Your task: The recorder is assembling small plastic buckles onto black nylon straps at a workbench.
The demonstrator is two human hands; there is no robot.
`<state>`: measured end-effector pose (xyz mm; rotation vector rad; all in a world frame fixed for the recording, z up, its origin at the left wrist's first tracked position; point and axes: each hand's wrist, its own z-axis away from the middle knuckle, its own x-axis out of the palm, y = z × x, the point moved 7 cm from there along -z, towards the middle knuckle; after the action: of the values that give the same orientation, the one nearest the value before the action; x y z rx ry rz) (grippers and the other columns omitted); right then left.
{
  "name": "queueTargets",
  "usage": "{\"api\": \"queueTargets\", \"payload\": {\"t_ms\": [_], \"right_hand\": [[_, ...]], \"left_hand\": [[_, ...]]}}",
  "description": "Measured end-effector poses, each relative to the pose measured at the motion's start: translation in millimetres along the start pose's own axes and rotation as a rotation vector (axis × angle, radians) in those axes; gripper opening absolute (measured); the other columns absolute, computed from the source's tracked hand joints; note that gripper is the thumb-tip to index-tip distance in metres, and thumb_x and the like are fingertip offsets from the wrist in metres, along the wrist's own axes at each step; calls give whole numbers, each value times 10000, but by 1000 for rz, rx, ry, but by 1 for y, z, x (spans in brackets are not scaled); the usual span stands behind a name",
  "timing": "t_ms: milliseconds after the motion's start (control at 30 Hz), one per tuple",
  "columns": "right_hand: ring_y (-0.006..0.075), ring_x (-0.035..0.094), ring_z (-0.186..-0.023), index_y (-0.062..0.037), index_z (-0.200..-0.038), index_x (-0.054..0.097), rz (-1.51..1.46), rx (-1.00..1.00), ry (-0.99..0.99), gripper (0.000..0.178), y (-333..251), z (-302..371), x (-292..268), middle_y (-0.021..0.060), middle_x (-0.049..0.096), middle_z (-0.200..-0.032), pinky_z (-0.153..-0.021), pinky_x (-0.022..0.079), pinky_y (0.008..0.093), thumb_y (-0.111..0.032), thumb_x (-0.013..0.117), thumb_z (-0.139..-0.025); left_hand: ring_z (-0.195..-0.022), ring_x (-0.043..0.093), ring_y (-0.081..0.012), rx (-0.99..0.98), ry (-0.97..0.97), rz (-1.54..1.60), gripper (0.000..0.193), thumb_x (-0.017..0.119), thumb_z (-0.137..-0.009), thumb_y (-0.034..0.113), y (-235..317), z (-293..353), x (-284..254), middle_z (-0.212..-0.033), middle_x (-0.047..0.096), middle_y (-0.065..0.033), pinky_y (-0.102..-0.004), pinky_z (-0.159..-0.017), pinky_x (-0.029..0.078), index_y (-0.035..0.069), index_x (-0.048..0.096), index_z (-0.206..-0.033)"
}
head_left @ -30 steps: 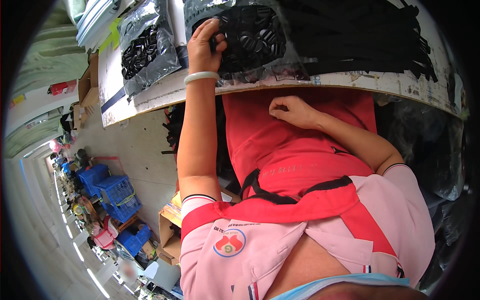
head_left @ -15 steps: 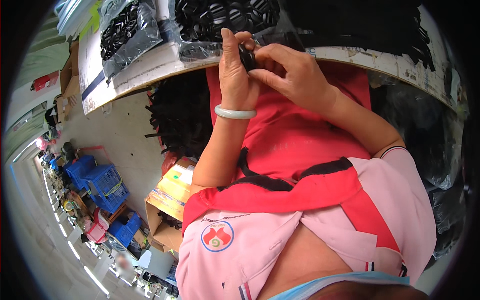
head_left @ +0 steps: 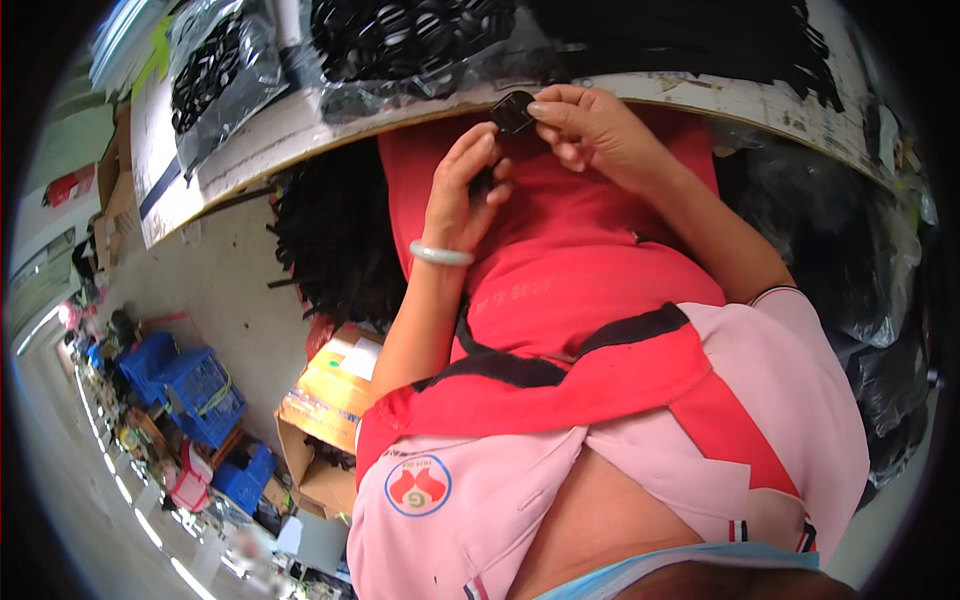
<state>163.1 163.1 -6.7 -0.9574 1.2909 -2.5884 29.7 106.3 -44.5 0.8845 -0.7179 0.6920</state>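
Observation:
In front of my red apron, near the table edge, a small black plastic buckle (head_left: 512, 113) is pinched between the thumb and fingers of my right hand (head_left: 605, 138). My left hand (head_left: 462, 190), with a pale bangle (head_left: 441, 253) on its wrist, is just to the left. Its fingers are curled, and the fingertips come close to the buckle's lower left corner; whether they touch it I cannot tell. Something dark (head_left: 481, 181) shows inside the left palm, mostly hidden by the fingers.
On the table (head_left: 235, 170), an open clear bag (head_left: 410, 45) holds many black buckles, with another bag of small black parts (head_left: 210, 75) left of it. Black straps (head_left: 690, 40) lie at the right. Below left are a cardboard box (head_left: 325, 400), dark strips (head_left: 335, 240) and blue crates (head_left: 205, 395).
My hands have drawn apart and my left hand has dropped lower. The buckle, mostly covered by the fingers before, now shows in my right hand. The whole view has shifted slightly.

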Motion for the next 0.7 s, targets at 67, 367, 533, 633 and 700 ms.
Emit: {"api": "queueTargets", "payload": {"t_ms": [67,367,533,633,700], "right_hand": [[30,526,-545,-72,-969,590,-4,-73,59,143,5,2,-3,-17,588,-729,-461,398,163,-205,616,-924],[79,574,-731,-22,-917,629,625,-439,-20,95,-21,22,2,3,620,-821,-651,464,221,-106,654,-880],[264,556,-913,-103,-982,660,1462,-1025,535,231,-81,37,-46,60,615,-947,-849,442,366,-246,694,-803],[248,540,-953,-105,-1012,648,1550,-895,563,279,-69,31,-62,53,603,-983,-878,421,366,-262,697,-786],[244,538,-953,-101,-1008,646,1521,-832,521,271,-69,31,-65,49,602,-997,-868,428,359,-258,691,-791]], "left_hand": [[-681,521,-100,32,77,-99,260,596,-923,163,-3,5,10,-857,571,4,-204,-494,382,49,556,-1154],[-807,587,-162,-87,71,167,190,569,-945,203,-12,0,7,-931,634,-44,-261,-563,456,63,604,-1069],[-871,583,-214,-163,63,204,187,558,-954,216,-19,4,-8,-1025,619,-75,-296,-592,477,73,583,-1071],[-810,523,-157,-147,-111,42,182,546,-962,213,-21,2,5,-996,555,-53,-249,-581,450,65,571,-1065],[-738,492,-116,-119,-73,-60,183,560,-958,215,-21,3,7,-927,529,-36,-223,-550,404,52,555,-1041]]}}
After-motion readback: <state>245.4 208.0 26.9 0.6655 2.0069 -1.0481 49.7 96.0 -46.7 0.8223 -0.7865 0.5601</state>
